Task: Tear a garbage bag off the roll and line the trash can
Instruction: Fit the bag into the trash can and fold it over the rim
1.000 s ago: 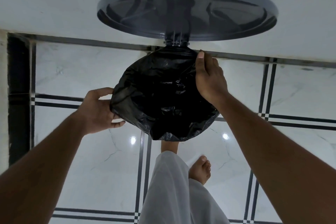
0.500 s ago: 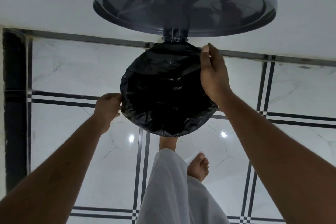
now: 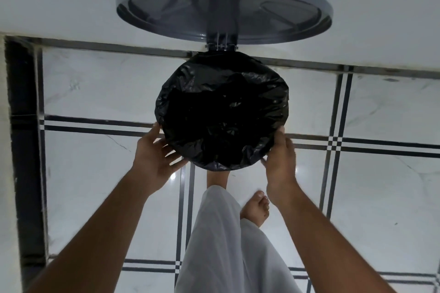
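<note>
A black garbage bag is spread over the round mouth of the trash can, hiding the can's body. The can's grey lid stands raised on its hinge against the wall behind. My left hand sits at the bag's lower left edge with fingers spread under the rim. At the lower right edge my right hand presses against the bag with curled fingers. Whether either hand pinches the plastic I cannot tell.
A white wall rises behind the can. The floor is glossy white marble with dark stripes. A dark vertical band runs along the left. My feet and a white trouser leg are just below the can.
My right hand has come down from the bag's upper right edge to the lower right. My left hand has slid down to the lower left and opened its fingers.
</note>
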